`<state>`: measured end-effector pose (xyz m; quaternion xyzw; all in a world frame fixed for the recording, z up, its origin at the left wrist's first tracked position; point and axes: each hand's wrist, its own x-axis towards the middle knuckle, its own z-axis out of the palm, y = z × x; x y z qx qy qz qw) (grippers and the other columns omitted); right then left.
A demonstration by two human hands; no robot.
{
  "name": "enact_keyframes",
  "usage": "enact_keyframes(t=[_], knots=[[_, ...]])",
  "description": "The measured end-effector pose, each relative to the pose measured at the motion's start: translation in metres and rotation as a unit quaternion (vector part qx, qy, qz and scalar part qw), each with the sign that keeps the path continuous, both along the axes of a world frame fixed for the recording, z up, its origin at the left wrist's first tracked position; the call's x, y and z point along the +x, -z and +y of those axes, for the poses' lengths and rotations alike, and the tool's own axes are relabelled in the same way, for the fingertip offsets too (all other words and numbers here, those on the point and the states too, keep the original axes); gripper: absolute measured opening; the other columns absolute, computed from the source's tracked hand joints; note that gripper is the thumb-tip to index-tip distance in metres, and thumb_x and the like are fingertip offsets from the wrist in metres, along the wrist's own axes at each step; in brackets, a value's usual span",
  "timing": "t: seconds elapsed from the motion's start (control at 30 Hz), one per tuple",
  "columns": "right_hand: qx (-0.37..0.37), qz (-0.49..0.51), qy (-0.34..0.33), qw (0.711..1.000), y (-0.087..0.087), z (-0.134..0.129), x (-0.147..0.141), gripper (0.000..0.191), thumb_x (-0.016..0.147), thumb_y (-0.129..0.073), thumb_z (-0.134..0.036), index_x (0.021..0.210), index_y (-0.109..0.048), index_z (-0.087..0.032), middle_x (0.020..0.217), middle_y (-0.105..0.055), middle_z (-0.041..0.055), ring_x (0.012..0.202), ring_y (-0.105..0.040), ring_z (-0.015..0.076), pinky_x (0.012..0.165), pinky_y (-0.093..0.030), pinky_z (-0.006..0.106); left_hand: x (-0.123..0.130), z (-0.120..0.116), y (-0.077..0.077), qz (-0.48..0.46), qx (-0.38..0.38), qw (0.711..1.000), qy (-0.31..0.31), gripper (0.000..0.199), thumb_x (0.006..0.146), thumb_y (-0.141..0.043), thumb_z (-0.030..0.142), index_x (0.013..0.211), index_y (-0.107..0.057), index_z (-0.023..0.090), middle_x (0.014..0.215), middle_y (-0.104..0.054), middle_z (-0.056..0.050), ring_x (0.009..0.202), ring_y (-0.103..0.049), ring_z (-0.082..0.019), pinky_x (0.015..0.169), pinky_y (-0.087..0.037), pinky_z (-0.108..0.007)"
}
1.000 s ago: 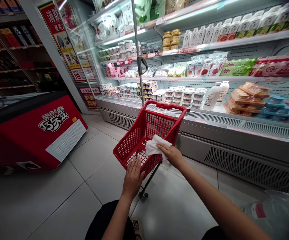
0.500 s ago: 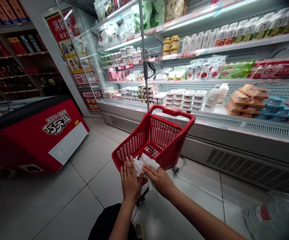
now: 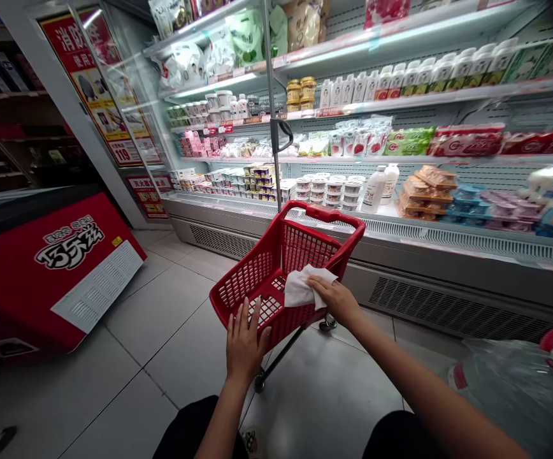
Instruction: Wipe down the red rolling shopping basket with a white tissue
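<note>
So there's a red shopping cart (image 3: pixel 248 274) standing pretty much mid-frame on the tiled floor (image 3: pixel 176 350), handle end up towards the fridge (image 3: pixel 429 248). The left hand (image 3: pixel 245 344) is down on the near edge of the basket, just below the centre, palm down with the fingers spread and nothing gripped. The right hand (image 3: pixel 334 296) has hold of a white cloth (image 3: pixel 299 290), fingers bunched over it (the thumb's hidden, so I can't tell how it's pinched), and the cloth drapes over the basket's right-hand rim. Hands are well apart, one on each side of the near corner.

Behind the cart, the fridge takes up the upper middle and right: stacked tubs (image 3: pixel 334 189) straight above the handle, then two white bottles (image 3: pixel 375 190) and a pile of orange packs (image 3: pixel 427 193) to their right. Big red freezer (image 3: pixel 28 268) fills the left side, and something in clear plastic (image 3: pixel 510 382) sits in the lower right corner, partly behind the right forearm.
</note>
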<state>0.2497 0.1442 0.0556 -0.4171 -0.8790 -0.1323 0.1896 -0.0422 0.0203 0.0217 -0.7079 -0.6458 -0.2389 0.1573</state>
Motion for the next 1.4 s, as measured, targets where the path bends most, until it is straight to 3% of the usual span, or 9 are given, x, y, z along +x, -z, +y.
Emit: enact_keyframes(t=[0.23,0.37,0.53,0.67,0.8,0.97,1.2,1.3,1.4], knots=[[0.012,0.022,0.014,1.0,0.003,-0.014,0.048,0.071,0.091,-0.042,0.001,0.156,-0.047,-0.028,0.157,-0.054,0.0035,0.12,-0.067,0.0223,0.097,-0.057,0.036,0.013,0.018,0.002,-0.003,0.002,1.0,0.015,0.067,0.107,-0.041,0.048,0.167,-0.016,0.031,0.17,-0.033,-0.009,0.15,-0.044,-0.027,0.123,-0.036,-0.052],[0.033,0.029,0.058,0.997,-0.012,-0.014,0.096,0.073,0.091,-0.042,0.0,0.159,-0.043,-0.028,0.16,-0.051,0.0022,0.135,-0.059,0.0226,0.107,-0.053,0.038,0.014,0.033,-0.001,-0.001,-0.006,0.998,0.068,0.065,0.108,-0.04,0.044,0.167,-0.016,0.032,0.17,-0.034,-0.008,0.15,-0.044,-0.026,0.125,-0.034,-0.051],[0.064,0.024,0.14,0.988,-0.033,-0.019,0.154,0.08,0.086,-0.042,0.003,0.161,-0.039,-0.027,0.16,-0.05,0.0023,0.132,-0.061,0.0239,0.104,-0.055,0.039,0.022,0.049,-0.005,-0.009,-0.015,0.993,0.113,0.065,0.108,-0.04,0.043,0.167,-0.015,0.032,0.169,-0.035,-0.008,0.15,-0.045,-0.024,0.125,-0.035,-0.05],[0.074,0.031,0.218,0.973,-0.034,-0.041,0.182,0.095,0.078,-0.042,0.005,0.165,-0.03,-0.03,0.162,-0.046,0.0014,0.113,-0.071,0.0239,0.092,-0.061,0.037,0.033,0.054,-0.009,-0.019,-0.019,0.993,0.118,0.065,0.107,-0.041,0.043,0.167,-0.018,0.033,0.17,-0.034,-0.007,0.149,-0.047,-0.027,0.123,-0.039,-0.051],[0.061,0.047,0.228,0.971,-0.029,-0.066,0.188,0.101,0.074,-0.043,0.006,0.167,-0.025,-0.031,0.165,-0.041,0.0003,0.118,-0.068,0.0242,0.092,-0.061,0.036,0.064,0.056,-0.017,-0.026,0.01,0.992,0.12,0.067,0.107,-0.041,0.041,0.168,-0.014,0.03,0.171,-0.032,-0.009,0.15,-0.044,-0.028,0.123,-0.037,-0.052],[0.048,0.069,0.239,0.967,-0.027,-0.09,0.191,0.1,0.076,-0.041,0.006,0.167,-0.022,-0.033,0.166,-0.039,-0.0016,0.128,-0.063,0.0256,0.1,-0.059,0.04,0.134,0.061,-0.027,0.001,0.009,0.98,0.201,0.066,0.107,-0.042,0.043,0.167,-0.02,0.027,0.17,-0.033,-0.009,0.151,-0.044,-0.027,0.122,-0.038,-0.047],[0.041,0.098,0.291,0.951,-0.028,-0.111,0.212,0.098,0.078,-0.04,0.005,0.166,-0.024,-0.034,0.166,-0.04,-0.0035,0.126,-0.063,0.0255,0.098,-0.06,0.039,0.186,0.062,-0.019,0.04,-0.003,0.974,0.221,0.065,0.105,-0.045,0.046,0.166,-0.021,0.035,0.169,-0.034,-0.006,0.145,-0.051,-0.029,0.112,-0.047,-0.046],[0.057,0.119,0.301,0.945,-0.014,-0.114,0.198,0.095,0.081,-0.039,0.005,0.166,-0.025,-0.034,0.164,-0.043,-0.0028,0.127,-0.063,0.024,0.1,-0.059,0.037,0.197,0.06,-0.015,0.043,-0.004,0.974,0.22,0.068,0.105,-0.047,0.041,0.166,-0.017,0.035,0.171,-0.029,-0.005,0.146,-0.049,-0.027,0.107,-0.051,-0.041],[0.057,0.112,0.248,0.96,0.008,-0.113,0.158,0.089,0.085,-0.04,0.003,0.166,-0.025,-0.032,0.162,-0.048,-0.0008,0.131,-0.061,0.0227,0.102,-0.059,0.037,0.207,0.061,-0.014,0.053,-0.007,0.972,0.228,0.071,0.104,-0.049,0.037,0.166,-0.017,0.034,0.172,-0.027,-0.005,0.147,-0.048,-0.026,0.106,-0.052,-0.041]])
